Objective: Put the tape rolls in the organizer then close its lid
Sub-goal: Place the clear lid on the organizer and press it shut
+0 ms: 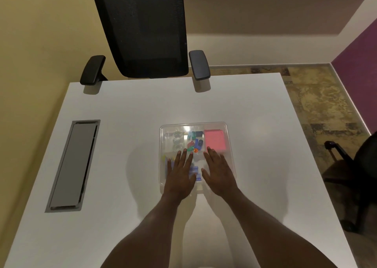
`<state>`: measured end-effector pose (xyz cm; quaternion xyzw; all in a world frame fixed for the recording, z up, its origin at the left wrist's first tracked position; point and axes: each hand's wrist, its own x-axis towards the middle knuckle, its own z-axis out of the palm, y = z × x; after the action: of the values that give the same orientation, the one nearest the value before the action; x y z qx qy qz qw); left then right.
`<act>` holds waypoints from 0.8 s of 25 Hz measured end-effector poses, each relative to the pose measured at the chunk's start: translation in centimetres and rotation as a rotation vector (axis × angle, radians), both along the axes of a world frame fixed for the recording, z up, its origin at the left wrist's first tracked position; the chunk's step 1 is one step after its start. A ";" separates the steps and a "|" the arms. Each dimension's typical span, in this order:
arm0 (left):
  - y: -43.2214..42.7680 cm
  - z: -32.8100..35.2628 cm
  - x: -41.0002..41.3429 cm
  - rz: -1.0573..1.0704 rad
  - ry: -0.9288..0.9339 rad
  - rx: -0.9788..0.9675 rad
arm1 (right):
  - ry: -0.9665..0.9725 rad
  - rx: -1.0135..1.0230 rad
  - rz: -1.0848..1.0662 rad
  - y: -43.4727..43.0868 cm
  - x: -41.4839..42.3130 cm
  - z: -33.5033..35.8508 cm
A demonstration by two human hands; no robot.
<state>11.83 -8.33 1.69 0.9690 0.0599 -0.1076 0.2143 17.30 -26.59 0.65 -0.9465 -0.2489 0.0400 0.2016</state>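
Observation:
A clear plastic organizer (228, 134) lies in the middle of the white table, its transparent lid down over the compartments. Clear tape rolls (177, 140) show through the lid in the back left compartment. A pink note pad (214, 140) fills the back right one, and small coloured clips (194, 142) lie in the middle. My left hand (180, 176) rests flat, palm down, on the near left part of the lid. My right hand (218, 173) rests flat on the near right part, fingers spread. Neither hand holds anything.
A grey cable-tray cover (74, 164) is set into the white table (126, 114) at the left. A black mesh office chair (142, 28) stands at the far edge. Another dark chair (359, 176) stands off the table's right side.

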 end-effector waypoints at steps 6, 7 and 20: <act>-1.0 0.4 -2.2 0.005 0.124 0.035 | 0.018 -0.113 0.025 1.9 -3.1 -0.2; -0.9 0.4 -2.4 -0.009 0.133 0.041 | 0.032 -0.116 0.021 1.8 -3.6 -0.4; 0.8 1.1 0.5 -0.013 0.123 -0.014 | 0.102 -0.176 0.014 2.4 -1.2 -0.8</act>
<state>12.31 -7.49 2.76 0.9593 0.0657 -0.1690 0.2164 16.06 -24.16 -0.14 -0.9556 -0.2402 0.1112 0.1298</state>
